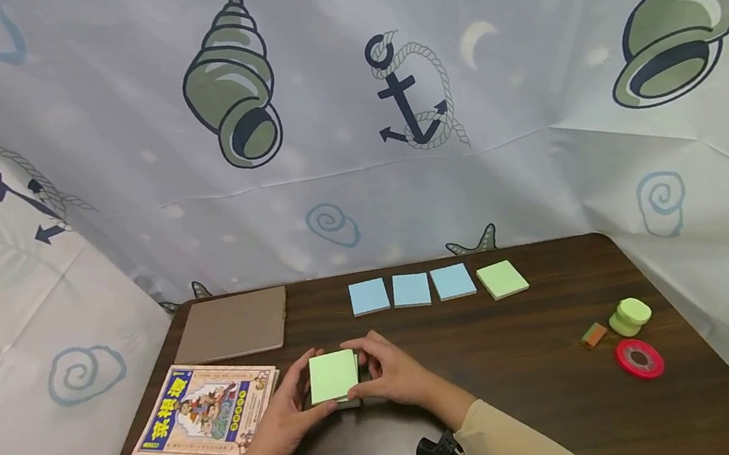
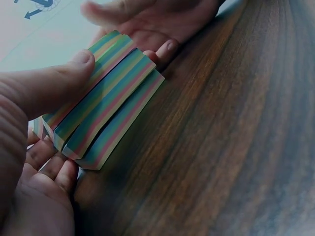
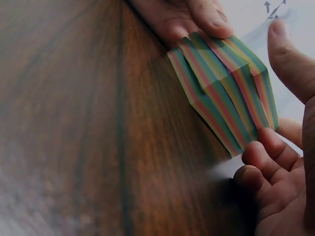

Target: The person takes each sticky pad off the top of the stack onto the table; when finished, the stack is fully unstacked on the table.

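Cream sleeves reach in from the near side, forearms angling inward, a small black device at each wrist. And here's the left hand, palm turned in, grip narrow on a square sticky-note stack, pale green on top, rainbow-striped down the sides! The right hand answers from opposite, fingers bent against the stack, thumb straighter. So the stack is held between both hands, layers uneven, over the dark wood-grain counter. Left, a colourful paper booklet; well right, a red ring, a small orange-and-green block and a rounded yellow-green object. Farther back, a flat taupe notebook, three light-blue square pads and one pale-green pad, then the shell-and-anchor-printed cloth
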`<state>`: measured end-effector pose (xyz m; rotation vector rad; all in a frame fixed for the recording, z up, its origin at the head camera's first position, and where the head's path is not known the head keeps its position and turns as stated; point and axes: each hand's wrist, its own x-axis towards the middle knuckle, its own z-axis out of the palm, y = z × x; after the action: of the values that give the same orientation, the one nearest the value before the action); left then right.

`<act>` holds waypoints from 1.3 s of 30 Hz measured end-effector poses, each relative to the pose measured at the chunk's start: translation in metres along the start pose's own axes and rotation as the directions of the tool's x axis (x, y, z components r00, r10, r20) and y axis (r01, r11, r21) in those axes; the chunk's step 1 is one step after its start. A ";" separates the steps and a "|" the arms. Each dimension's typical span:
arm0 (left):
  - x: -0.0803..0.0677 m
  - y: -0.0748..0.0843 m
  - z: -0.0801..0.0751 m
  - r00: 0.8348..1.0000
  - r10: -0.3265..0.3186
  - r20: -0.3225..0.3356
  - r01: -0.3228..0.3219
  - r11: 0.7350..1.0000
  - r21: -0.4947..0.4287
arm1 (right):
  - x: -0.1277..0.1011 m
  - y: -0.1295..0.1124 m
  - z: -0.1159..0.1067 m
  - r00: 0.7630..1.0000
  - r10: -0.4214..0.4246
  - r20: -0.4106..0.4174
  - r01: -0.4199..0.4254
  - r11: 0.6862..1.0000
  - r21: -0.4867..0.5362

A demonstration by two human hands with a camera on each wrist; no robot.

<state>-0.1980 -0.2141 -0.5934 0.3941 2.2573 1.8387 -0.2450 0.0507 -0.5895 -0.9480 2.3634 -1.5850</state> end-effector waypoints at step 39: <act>0.001 -0.001 0.003 0.999 0.025 -0.028 -0.023 0.998 0.061 | -0.022 0.013 -0.029 0.885 -0.013 -0.465 0.171 0.938 0.300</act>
<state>-0.1985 -0.2113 -0.5948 0.4085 2.3423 1.8018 -0.2455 0.0890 -0.5932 -0.6791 2.2127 -2.3790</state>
